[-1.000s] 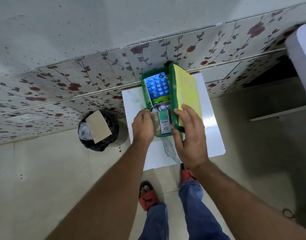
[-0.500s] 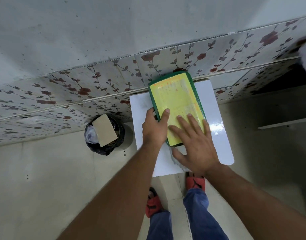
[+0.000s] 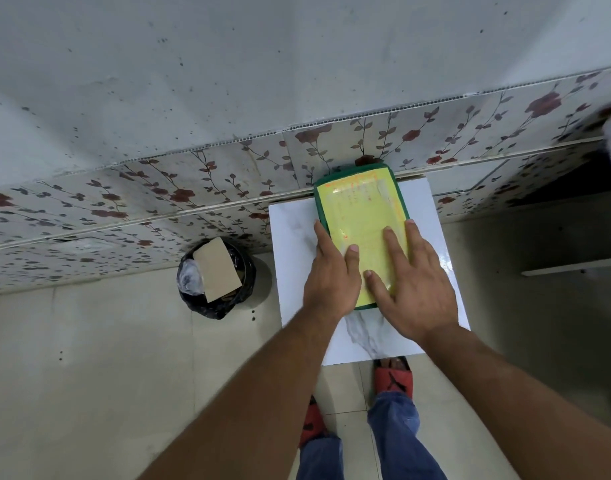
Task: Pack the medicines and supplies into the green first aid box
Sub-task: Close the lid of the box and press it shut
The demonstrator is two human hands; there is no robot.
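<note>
**Box lid down, both hands on it**

Head view: the green box (image 3: pixel 361 233) lies on the white counter (image 3: pixel 293 237), its far end near the flowered wall (yellow label faces up). The left hand (image 3: pixel 331 275) lies open at the box's left edge, thumb on the lid. The right hand (image 3: pixel 413 285) rests flat on the lid, fingers spread. A black bin (image 3: pixel 217 278) stands on the floor left of the counter.

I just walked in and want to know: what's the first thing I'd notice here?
The bright yellow lid of the green first aid box, shut, on a white marble-look table by the flowery wall. The left hand and right hand lie flat on it. A black bin stands left.
</note>
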